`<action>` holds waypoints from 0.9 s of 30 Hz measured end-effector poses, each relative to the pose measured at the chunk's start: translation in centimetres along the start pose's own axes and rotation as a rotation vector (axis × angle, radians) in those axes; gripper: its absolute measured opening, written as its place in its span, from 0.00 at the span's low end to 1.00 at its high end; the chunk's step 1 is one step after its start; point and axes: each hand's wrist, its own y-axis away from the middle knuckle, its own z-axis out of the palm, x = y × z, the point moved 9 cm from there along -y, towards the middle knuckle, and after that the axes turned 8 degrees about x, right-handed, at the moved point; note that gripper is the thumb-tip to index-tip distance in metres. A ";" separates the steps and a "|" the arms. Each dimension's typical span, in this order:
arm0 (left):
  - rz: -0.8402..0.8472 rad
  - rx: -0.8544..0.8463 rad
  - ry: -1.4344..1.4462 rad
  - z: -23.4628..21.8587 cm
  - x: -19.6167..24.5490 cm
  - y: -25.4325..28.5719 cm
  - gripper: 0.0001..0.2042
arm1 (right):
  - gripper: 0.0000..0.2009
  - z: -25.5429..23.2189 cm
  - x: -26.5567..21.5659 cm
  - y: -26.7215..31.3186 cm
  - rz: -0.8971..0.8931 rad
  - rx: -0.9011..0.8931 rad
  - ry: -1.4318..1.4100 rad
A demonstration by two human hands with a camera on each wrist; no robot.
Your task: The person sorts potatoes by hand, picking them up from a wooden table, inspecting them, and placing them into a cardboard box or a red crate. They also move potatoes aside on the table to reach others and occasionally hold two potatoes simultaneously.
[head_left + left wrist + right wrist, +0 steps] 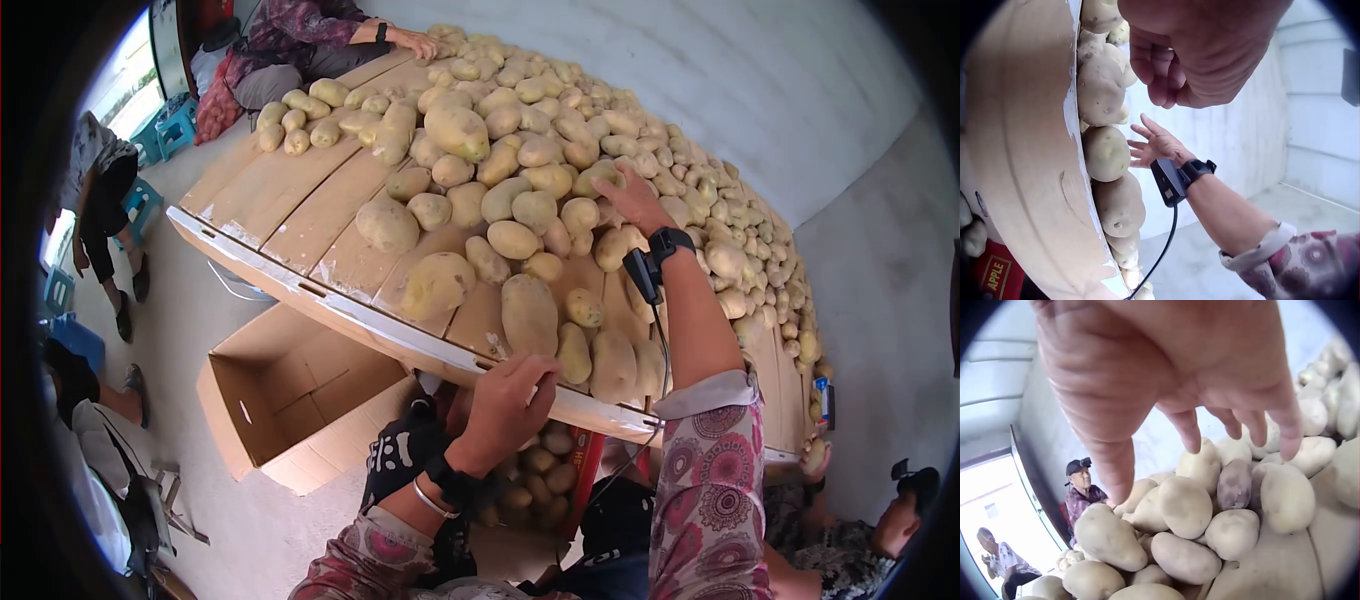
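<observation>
A large heap of potatoes covers much of the wooden boards, with several big ones lying close to the front edge. My right hand reaches over the heap; in the right wrist view its fingers spread apart just over the potatoes, gripping none. Near the white-painted front edge is my left hand. Its fingers curl loosely and hold nothing, close beside the potatoes along that edge in the left wrist view.
An open cardboard box stands on the floor at left. Under the front edge sits a red box with potatoes inside. Another person's hand rests at the far end of the boards; another person is at lower right.
</observation>
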 end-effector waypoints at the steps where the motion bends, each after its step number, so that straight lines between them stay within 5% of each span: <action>1: -0.032 -0.025 0.002 0.1 -0.1 -0.1 0.08 | 0.46 0.4 0.2 -1.4 -0.010 0.026 -0.001; 8: -0.066 -0.040 0.019 1.6 -0.1 -0.2 0.08 | 0.41 2.7 1.4 -4.7 0.003 -0.094 0.109; 9: -0.069 -0.076 0.011 2.2 -0.1 0.0 0.08 | 0.37 2.0 -0.4 -4.3 -0.169 0.091 0.192; 10: -0.071 -0.112 0.001 2.6 0.0 0.2 0.08 | 0.37 1.9 -0.8 -4.2 -0.172 0.087 0.190; 13: -0.096 -0.164 -0.088 3.5 -0.5 0.7 0.08 | 0.35 1.8 0.8 -2.4 0.029 -0.077 0.179; 14: -0.111 -0.177 -0.082 3.9 -0.5 1.2 0.08 | 0.34 2.0 0.9 -1.7 0.032 -0.048 0.001; 17: -0.142 -0.169 -0.127 3.9 -1.0 1.3 0.10 | 0.34 2.1 1.8 -3.1 -0.014 -0.019 0.137; 19: -0.133 -0.161 -0.134 3.8 -1.0 1.3 0.11 | 0.38 1.9 2.1 -0.3 0.205 -0.409 0.066; 24: -0.131 -0.122 -0.119 3.8 -0.8 0.7 0.13 | 0.34 1.3 0.5 5.6 0.103 -0.576 0.153; 27: -0.119 -0.157 -0.159 3.8 -0.8 1.1 0.14 | 0.29 -1.1 -0.2 7.5 0.108 -0.456 -0.066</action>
